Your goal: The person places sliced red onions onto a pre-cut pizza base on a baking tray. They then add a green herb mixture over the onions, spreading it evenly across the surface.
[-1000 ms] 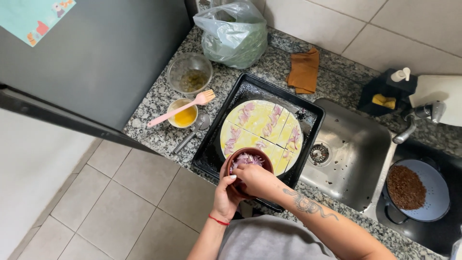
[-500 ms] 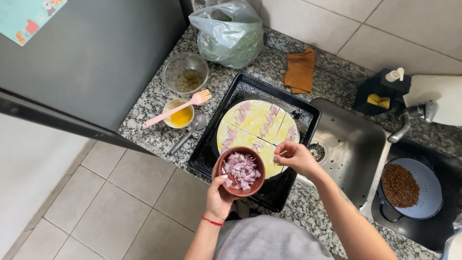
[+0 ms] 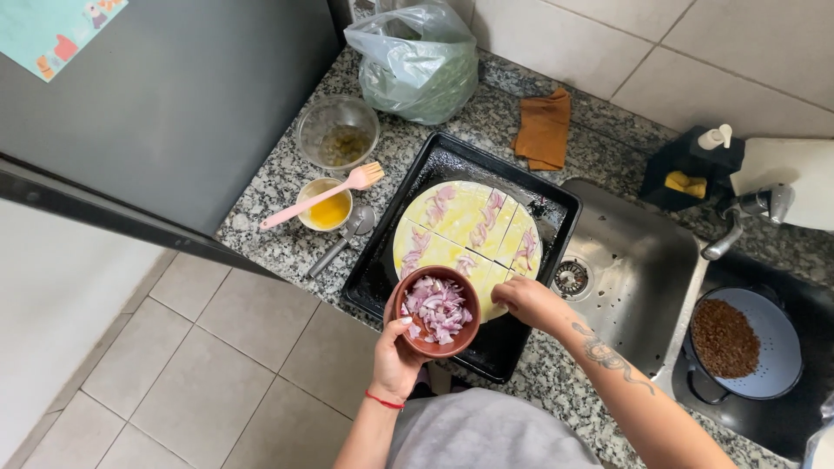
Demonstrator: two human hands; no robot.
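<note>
1. Left hand point(image 3: 395, 356) gripping brown bowl point(image 3: 437, 311) of chopped onion.
2. Right hand point(image 3: 526, 300) beside it, fingers pinched over yellow dough round point(image 3: 465, 230); contents hidden.
3. Beyond: black tray point(image 3: 434, 165) on table point(image 3: 278, 187).
4. Farthest: crumpled grey-green plastic bag point(image 3: 417, 61).

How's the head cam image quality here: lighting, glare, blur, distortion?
Head view: soft, even daylight, shadows faint. Mild glare on the steel sink basin and the clear plastic bag. Sharp focus on the brown bowl of chopped red onion in the left hand; the right hand over the round yellow dough shows no motion blur. Wide-angle bend along the fridge edge.
</note>
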